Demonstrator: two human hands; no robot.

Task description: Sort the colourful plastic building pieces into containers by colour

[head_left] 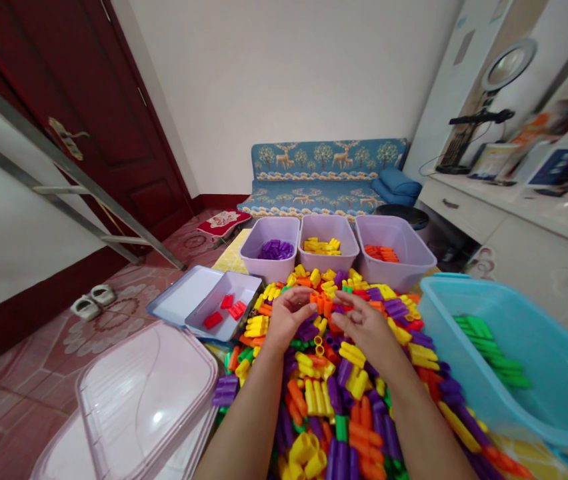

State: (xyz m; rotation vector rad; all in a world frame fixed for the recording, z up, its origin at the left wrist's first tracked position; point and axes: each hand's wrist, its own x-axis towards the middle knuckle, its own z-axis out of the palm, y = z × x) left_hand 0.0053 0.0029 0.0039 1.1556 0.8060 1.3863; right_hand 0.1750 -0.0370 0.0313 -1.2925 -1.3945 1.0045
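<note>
Orange tubes (pixel 321 304) are over the colourful pile (pixel 317 397), pinched at one side by the left hand (pixel 288 319); the right hand (pixel 364 328) curves just beside them, and whether it grips I cannot tell.

White wall (pixel 289 80) behind blue sofa (pixel 314 190), deer-and-tree print. Dark red door (pixel 107 113) at left; metal ladder (pixel 84 179) in front. Reddish tile floor (pixel 19 347) with pale flower patterns, pair of white shoes (pixel 85 309) on it. Red-topped stool (pixel 224 222) near sofa. White cabinet (pixel 534 257) at right, ring light (pixel 528 57) standing on top.
</note>
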